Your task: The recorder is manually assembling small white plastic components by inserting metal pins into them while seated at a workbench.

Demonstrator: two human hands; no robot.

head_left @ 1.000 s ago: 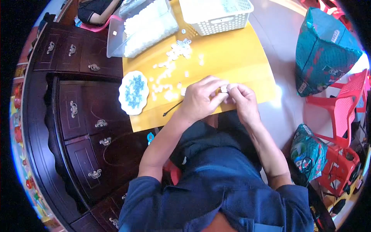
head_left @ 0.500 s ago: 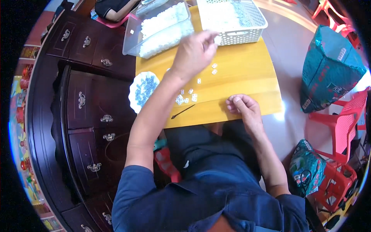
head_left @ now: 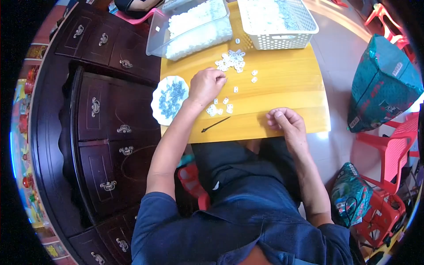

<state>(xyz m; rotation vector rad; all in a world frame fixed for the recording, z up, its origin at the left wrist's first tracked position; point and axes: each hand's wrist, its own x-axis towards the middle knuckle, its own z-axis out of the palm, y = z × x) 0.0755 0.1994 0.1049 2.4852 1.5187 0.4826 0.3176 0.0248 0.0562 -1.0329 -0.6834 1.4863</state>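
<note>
Left hand [head_left: 206,85] rests curled on the yellow wooden table [head_left: 282,95], fingertips pinched near the small white plastic pieces [head_left: 230,61]; whether it grips one cannot be told. Right hand [head_left: 282,121] lies loosely closed at the table's near edge, contents hidden. Risk: a sweep of the left wrist could scatter the loose pieces or knock the thin black tool [head_left: 216,124] off the edge; the white scalloped dish of blue parts [head_left: 170,99] overhangs the side. Compared with half a second ago, the left hand has drawn back from the clear plastic tub [head_left: 194,27] toward the pile.
</note>
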